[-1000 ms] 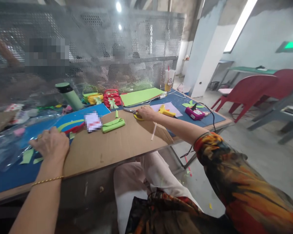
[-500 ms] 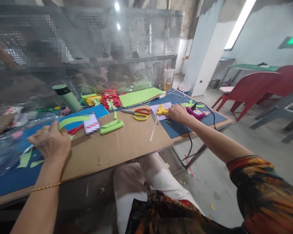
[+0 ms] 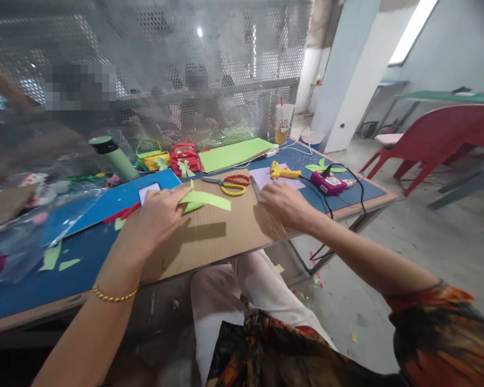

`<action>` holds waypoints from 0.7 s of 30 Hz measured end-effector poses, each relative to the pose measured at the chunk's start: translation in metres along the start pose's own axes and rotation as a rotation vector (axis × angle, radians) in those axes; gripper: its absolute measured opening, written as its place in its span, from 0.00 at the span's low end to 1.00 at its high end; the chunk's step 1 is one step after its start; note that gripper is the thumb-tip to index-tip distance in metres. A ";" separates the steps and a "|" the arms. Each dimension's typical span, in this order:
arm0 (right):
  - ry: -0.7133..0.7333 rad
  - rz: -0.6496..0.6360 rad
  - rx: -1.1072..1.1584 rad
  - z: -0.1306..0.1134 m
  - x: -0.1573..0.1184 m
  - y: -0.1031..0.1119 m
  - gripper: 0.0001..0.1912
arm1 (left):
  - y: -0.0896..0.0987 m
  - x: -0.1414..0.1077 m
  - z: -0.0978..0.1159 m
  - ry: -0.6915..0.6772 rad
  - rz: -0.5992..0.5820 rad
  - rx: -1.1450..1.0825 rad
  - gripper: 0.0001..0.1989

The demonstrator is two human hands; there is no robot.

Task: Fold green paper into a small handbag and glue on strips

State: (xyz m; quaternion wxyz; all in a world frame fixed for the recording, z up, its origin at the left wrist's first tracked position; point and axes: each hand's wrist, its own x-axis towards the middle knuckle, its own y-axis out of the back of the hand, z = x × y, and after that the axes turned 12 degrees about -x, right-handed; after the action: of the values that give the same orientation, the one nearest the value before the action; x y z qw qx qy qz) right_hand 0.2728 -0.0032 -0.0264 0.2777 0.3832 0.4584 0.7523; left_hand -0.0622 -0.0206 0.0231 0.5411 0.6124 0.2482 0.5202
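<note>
My left hand [image 3: 161, 215], its fingers closed, holds one end of a light green paper strip [image 3: 210, 200] above the cardboard sheet [image 3: 210, 242]. Beneath the strip lies a folded green piece [image 3: 191, 207], mostly covered. My right hand [image 3: 284, 204] is low over the cardboard's right edge with its fingers curled together; whatever they hold, if anything, is hidden. Just beyond it a yellow glue gun [image 3: 286, 172] lies on a pale purple sheet [image 3: 262, 176]. Scissors with red and yellow handles [image 3: 234, 184] rest on the cardboard between my hands.
At the left are a phone [image 3: 149, 189], a blue board [image 3: 84, 220], a red-handled tool [image 3: 121, 213] and a green bottle [image 3: 115, 158]. Small red and yellow bags, green sheets [image 3: 234, 153] and a drink cup [image 3: 283, 123] line the back. A magenta device [image 3: 328, 183] with black cables stands right.
My left hand has carried the green strip rightward from the blue board to over the cardboard. My right hand has let go of the glue gun and come down to the cardboard's edge.
</note>
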 end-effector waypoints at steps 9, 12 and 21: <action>-0.075 0.047 0.121 0.004 -0.083 -0.034 0.29 | -0.013 0.011 0.018 0.027 -0.121 -0.062 0.22; -0.112 0.028 0.016 0.014 -0.081 -0.024 0.21 | -0.019 0.012 0.023 -0.028 -0.112 -0.012 0.21; 0.136 0.247 0.258 -0.032 0.041 0.047 0.30 | -0.012 0.035 0.026 0.019 -0.353 -0.260 0.21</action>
State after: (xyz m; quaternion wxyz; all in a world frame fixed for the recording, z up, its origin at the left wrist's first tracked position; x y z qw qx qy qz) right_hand 0.2209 -0.0071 0.0200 0.1002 0.4171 0.5183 0.7398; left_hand -0.0240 0.0027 0.0280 0.6958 0.4797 0.2877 0.4506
